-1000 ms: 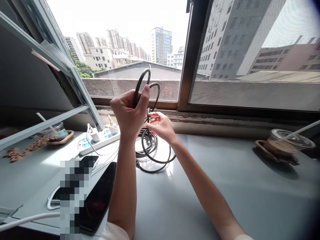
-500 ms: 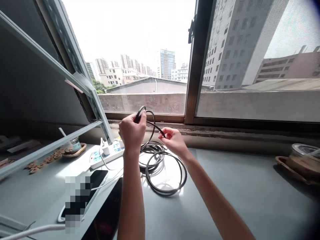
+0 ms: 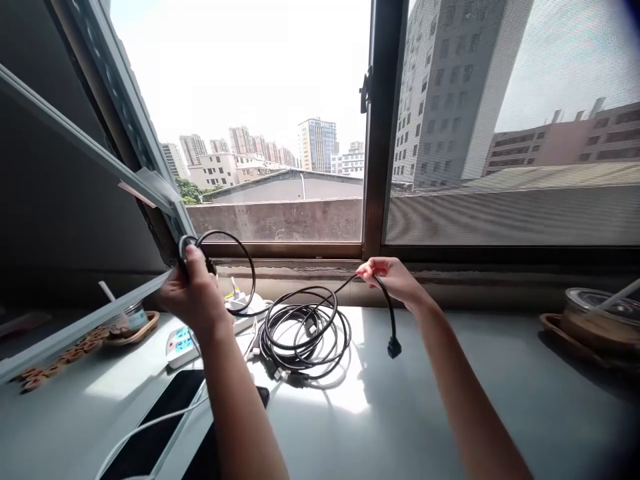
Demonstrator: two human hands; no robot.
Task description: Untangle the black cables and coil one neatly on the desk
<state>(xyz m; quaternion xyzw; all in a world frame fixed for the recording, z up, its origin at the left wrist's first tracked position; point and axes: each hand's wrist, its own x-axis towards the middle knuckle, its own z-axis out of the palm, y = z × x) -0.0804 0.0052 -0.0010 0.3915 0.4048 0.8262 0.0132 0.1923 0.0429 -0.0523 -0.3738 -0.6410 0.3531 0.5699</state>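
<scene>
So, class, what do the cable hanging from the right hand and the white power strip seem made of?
Cable: probably rubber or plastic, smooth, gloss unclear, bending in an even curve. Power strip: likely rigid plastic, smooth white, straight-edged.

A: What can be counted here?
B: One left hand (image 3: 197,283) and one right hand (image 3: 393,277) are counted, so two together.
A: And on the desk (image 3: 370,433)?
B: One power strip (image 3: 179,343), two phones (image 3: 167,400), two cups (image 3: 580,323), two straws (image 3: 620,295) and two brown trays (image 3: 550,325) are found.
A: Is the number of black cables (image 3: 295,348) also known?
B: It cannot be told exactly, because their loops are overlapped. One hanging connector (image 3: 394,347) is counted with certainty.
</scene>
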